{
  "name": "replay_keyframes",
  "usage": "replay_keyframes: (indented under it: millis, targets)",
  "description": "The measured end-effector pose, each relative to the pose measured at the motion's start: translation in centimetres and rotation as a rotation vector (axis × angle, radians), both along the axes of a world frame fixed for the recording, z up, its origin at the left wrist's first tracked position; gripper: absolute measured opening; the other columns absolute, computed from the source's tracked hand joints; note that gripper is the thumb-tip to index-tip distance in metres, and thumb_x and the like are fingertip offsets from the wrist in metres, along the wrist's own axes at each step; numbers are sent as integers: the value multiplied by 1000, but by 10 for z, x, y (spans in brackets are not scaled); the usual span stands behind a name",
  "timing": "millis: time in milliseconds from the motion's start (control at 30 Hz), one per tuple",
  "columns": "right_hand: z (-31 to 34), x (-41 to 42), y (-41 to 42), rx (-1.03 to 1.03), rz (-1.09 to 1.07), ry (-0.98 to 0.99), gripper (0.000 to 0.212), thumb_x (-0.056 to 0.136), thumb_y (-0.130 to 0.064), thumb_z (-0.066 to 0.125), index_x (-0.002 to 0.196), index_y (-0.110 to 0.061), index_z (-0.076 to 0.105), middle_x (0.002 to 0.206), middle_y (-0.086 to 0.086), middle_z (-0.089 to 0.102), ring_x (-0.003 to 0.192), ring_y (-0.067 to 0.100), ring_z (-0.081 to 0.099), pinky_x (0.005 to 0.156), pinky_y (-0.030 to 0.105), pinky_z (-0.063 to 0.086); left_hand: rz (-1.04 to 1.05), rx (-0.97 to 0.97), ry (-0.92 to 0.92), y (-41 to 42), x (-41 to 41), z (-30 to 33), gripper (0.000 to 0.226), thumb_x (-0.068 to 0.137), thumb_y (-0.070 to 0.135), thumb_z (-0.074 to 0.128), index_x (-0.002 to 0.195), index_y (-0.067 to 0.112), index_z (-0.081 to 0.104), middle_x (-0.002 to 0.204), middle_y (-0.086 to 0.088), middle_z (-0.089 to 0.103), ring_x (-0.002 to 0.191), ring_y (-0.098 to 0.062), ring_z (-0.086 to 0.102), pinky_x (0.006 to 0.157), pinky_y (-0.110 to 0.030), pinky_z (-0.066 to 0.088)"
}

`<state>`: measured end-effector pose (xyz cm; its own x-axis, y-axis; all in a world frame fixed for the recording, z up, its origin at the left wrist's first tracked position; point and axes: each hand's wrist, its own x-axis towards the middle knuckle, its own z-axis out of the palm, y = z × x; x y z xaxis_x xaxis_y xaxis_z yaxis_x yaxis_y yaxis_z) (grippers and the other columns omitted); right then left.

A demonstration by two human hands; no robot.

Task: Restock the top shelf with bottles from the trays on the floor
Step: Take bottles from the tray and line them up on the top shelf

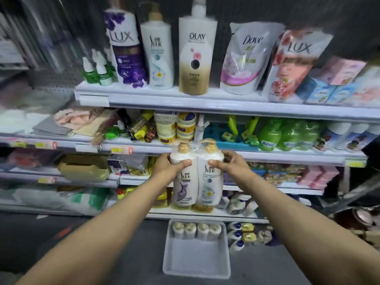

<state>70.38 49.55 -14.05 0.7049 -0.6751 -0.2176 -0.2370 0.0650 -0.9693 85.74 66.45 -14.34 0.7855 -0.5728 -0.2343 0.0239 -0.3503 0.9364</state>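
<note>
Gripping a wrapped twin pack upright at its shoulders, left hand and right hand on opposite sides, above the tray, below the top shelf.

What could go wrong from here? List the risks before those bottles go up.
1. The twin pack of bottles is held only near its top by the left hand and right hand; the plastic wrap could let it slip during the lift.
2. The top shelf looks crowded; sliding it in might topple the tall white and gold bottle or the leaning pouch.
3. The tray lies underfoot: a possible trip hazard.
</note>
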Motion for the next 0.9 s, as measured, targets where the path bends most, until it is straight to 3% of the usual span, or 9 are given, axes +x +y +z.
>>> replay_keyframes:
  millis: [67,133,300,367,500,667,833,900]
  targets:
    - [23,1,-1,-11,-20,-31,55,73,-19,90,119,-8,61,114,10,73,102,25,72,88,44,59,9,-36,-8,-4,-1,25,53,73,38,87,115,13,67,110,-1,73,98,-19,69,90,-38,57]
    - [45,-1,-2,-32,-35,-59,54,71,-23,91,116,-11,63,111,9,74,100,26,73,90,49,59,-5,-92,-15,-5,-3,47,48,75,36,86,115,14,68,108,-3,74,94,-19,70,80,-33,57]
    - [95,-9,-1,-83,-50,-139,51,72,-27,90,114,-9,67,107,7,76,97,24,74,86,43,60,-36,-224,4,-7,-9,99,39,79,29,84,109,11,68,93,1,74,75,-8,68,54,-16,50]
    - [115,-14,1,-97,-65,-171,52,69,-31,90,111,-8,69,103,8,77,95,26,74,82,41,60,-41,-291,-3,-7,-12,118,43,78,30,84,112,10,67,94,0,73,76,-8,68,54,-14,48]
    - [159,-25,5,-135,-63,-220,36,77,-28,85,104,-8,71,95,5,78,83,21,74,64,28,56,-70,-458,82,-13,-18,152,47,79,28,83,117,11,60,102,-8,76,77,-16,75,58,-25,55]
    - [206,-32,7,-180,-112,-272,55,64,-42,87,109,-15,68,97,1,79,91,19,76,78,39,59,-103,-611,135,-27,-22,196,53,75,28,86,117,11,57,97,-13,77,79,-27,76,66,-36,58]
    - [230,-40,6,-194,-143,-374,35,83,-33,78,109,-12,68,101,3,78,95,20,75,84,35,59,-127,-687,183,-41,-27,234,57,70,24,90,113,7,58,100,-19,76,85,-34,75,75,-52,62]
    - [234,-43,6,-177,-141,-412,36,86,-29,76,116,-11,67,106,6,77,98,22,74,82,33,58,-145,-707,187,-47,-30,247,58,69,21,90,113,6,56,101,-21,75,87,-35,75,76,-55,61]
